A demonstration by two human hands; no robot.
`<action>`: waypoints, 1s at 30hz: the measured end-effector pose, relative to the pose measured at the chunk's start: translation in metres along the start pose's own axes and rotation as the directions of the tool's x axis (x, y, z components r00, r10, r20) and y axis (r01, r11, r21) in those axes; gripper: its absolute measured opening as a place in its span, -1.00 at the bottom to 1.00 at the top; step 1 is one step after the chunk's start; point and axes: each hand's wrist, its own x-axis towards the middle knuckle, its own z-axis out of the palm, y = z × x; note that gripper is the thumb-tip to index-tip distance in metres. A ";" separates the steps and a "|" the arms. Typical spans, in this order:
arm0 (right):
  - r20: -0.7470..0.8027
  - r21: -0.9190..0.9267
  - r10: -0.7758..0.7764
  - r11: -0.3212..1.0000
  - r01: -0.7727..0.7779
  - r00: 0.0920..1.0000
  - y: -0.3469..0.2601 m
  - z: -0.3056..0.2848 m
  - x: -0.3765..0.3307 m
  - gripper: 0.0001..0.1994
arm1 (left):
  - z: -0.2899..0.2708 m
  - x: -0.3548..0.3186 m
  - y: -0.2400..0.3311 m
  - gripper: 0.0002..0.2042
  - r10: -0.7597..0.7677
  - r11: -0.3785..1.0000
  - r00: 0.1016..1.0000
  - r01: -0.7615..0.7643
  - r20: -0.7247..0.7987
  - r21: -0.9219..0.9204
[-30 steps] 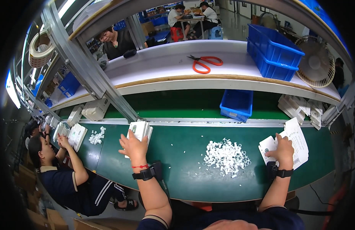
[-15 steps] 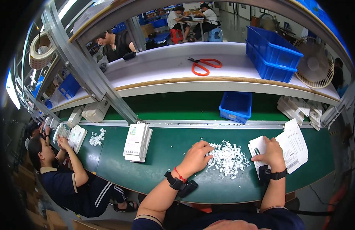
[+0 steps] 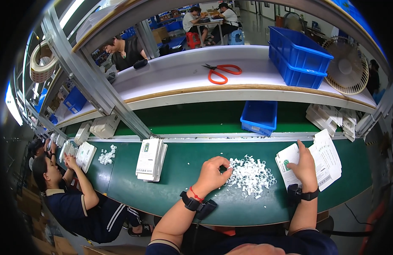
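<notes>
A loose pile of small white plastic ring-like clips (image 3: 252, 176) lies on the green tabletop in front of me. At its left edge my left hand (image 3: 212, 173) is closed, thumb and forefinger curled together among the outermost pieces. What sits between those fingertips is too small to make out. My right hand (image 3: 304, 165) is open over a flat white printed packet (image 3: 285, 163), thumb spread from the raised fingers. More white printed sheets (image 3: 328, 163) fan out beyond that hand, to the right.
A stack of white printed packets (image 3: 150, 159) stands left of my left hand. Beyond the pile is an empty blue bin (image 3: 259, 117). The shelf above holds red-handled scissors (image 3: 222, 72), stacked blue bins (image 3: 298, 59) and a fan (image 3: 347, 66). A co-worker (image 3: 71, 193) sits at the left.
My left hand has drawn slightly left, its thumb and forefinger curling together at the pile's edge. The fingers of my right hand have lifted from the packet and point upward.
</notes>
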 end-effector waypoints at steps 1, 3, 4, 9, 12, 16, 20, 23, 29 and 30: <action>0.000 0.202 -0.074 0.977 0.073 0.997 0.012 0.005 0.004 -0.23 | 0.000 0.000 0.001 -0.87 -0.091 0.992 0.996 0.091 0.012 -0.083; 0.072 0.486 -0.125 0.871 0.075 0.990 0.011 -0.002 0.005 -0.54 | -0.001 0.000 0.004 -0.87 -0.180 0.970 0.983 0.182 0.030 -0.163; 0.072 0.486 -0.126 0.871 0.075 0.989 0.009 0.000 0.005 -0.54 | -0.001 0.000 0.007 -0.88 -0.216 0.951 0.976 0.219 0.035 -0.218; 0.058 0.942 -0.217 0.335 0.018 0.974 -0.014 0.017 -0.002 -0.57 | -0.001 0.003 0.012 -0.88 -0.184 0.944 0.983 0.171 -0.021 -0.282; 0.099 0.952 -0.284 0.305 -0.008 0.954 -0.047 0.020 -0.021 -0.39 | -0.004 0.003 0.017 -0.89 -0.114 0.962 0.993 0.103 -0.030 -0.252; 0.033 0.763 -0.579 0.541 0.354 0.815 -0.056 0.031 -0.036 -0.65 | -0.004 0.003 0.022 -0.90 0.006 0.974 1.000 -0.006 0.000 -0.226; 0.049 0.738 -0.522 0.593 0.322 0.851 -0.064 0.035 -0.045 -0.83 | -0.005 0.004 0.016 -0.90 0.114 0.992 0.992 -0.110 0.057 -0.060; 0.046 0.738 -0.497 0.602 0.306 0.866 -0.063 0.035 -0.043 -0.85 | -0.002 0.003 0.014 -0.89 0.103 0.992 0.995 -0.102 0.011 -0.080; 0.088 0.759 -0.447 0.609 0.231 0.890 -0.062 0.037 -0.045 -0.85 | -0.004 0.002 0.021 -0.88 0.039 0.984 0.993 -0.018 0.113 -0.176; 0.086 0.765 -0.450 0.602 0.230 0.889 -0.062 0.037 -0.045 -0.85 | -0.004 0.002 0.021 -0.88 0.039 0.984 0.993 -0.019 0.113 -0.176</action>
